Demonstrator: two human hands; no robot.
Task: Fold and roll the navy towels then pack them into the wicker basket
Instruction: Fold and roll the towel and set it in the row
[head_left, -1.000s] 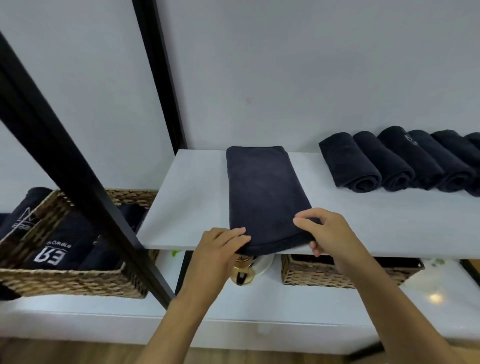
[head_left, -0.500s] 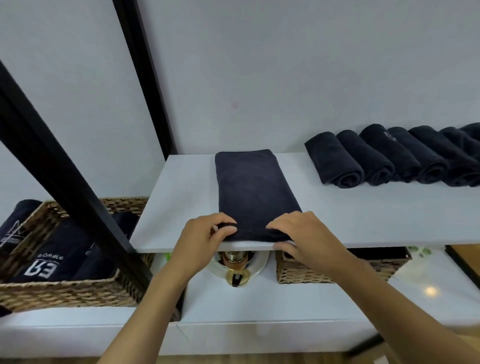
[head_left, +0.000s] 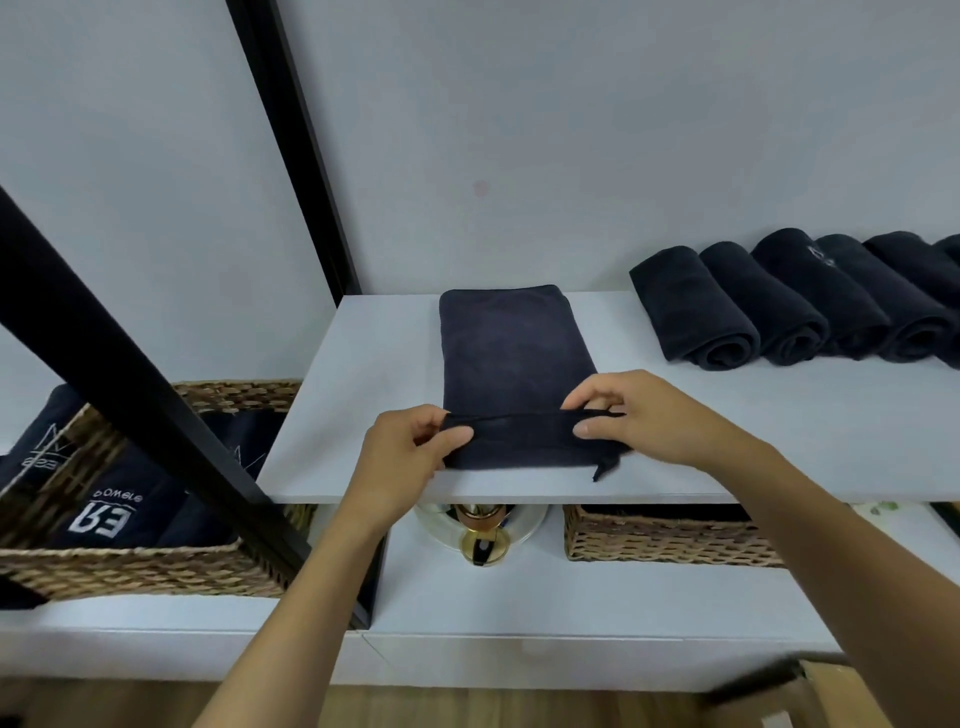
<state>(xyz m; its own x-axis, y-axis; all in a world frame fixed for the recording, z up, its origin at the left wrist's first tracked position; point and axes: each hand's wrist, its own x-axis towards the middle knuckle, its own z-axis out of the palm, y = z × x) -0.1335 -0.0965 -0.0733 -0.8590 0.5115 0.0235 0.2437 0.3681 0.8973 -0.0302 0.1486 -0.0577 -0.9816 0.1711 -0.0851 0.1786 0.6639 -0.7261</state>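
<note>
A folded navy towel (head_left: 514, 353) lies lengthwise on a white shelf (head_left: 363, 405), its near end turned up and pinched at one corner by the left hand (head_left: 410, 452) and at the other by the right hand (head_left: 654, 421). Rolled navy towels (head_left: 727, 312) line the same shelf to the right, against a pale grey wall (head_left: 571, 130). Below, a wicker basket (head_left: 665, 540) sits on a lower white ledge (head_left: 519, 597); a second basket (head_left: 130, 571) of towels at far left, its lettering reversed, may be a mirror reflection.
</note>
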